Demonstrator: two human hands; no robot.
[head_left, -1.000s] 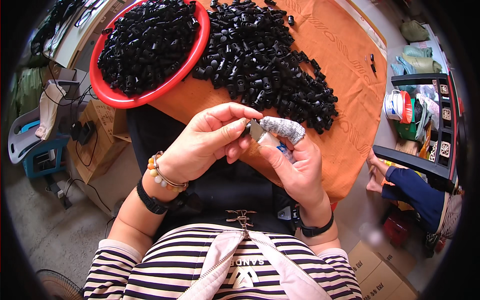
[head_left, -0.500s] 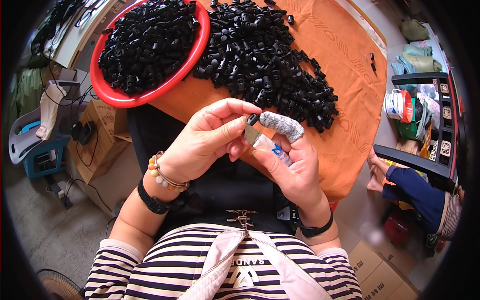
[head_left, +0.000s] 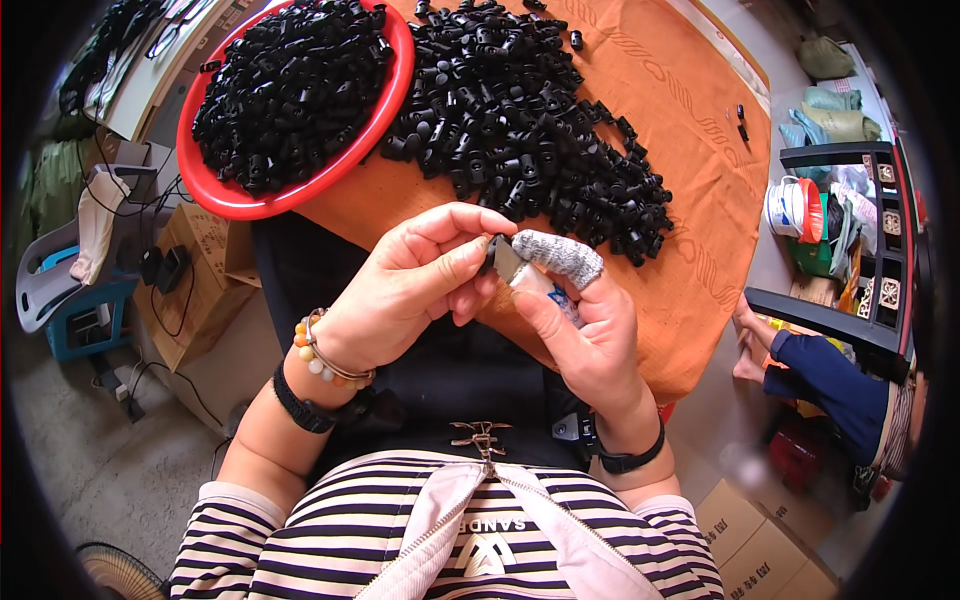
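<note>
Above my lap, my left hand (head_left: 415,265) pinches a small black plastic cord lock (head_left: 492,252) between thumb and fingertips. My right hand (head_left: 597,335) is closed round a short, flat-bladed knife (head_left: 510,264). Its handle is wrapped in white with blue marks and partly hidden by my thumb. The blade lies against or right beside the cord lock; exact contact is hard to see. A grey knitted sleeve (head_left: 560,254) covers my right index finger, which curls over the blade. Just beyond my hands is a heap of similar black cord locks (head_left: 515,130).
A red basin (head_left: 240,207) full of black pieces stands left of the heap. Both sit on an orange cloth-covered table (head_left: 690,200). Cardboard boxes (head_left: 755,545) lie at the lower right. A person's leg in dark trousers (head_left: 830,375) shows beyond a black frame at right.
The cord lock has turned and dropped slightly in my left fingertips. The blade has swung to its right side, and my right index finger sits closer to it.
</note>
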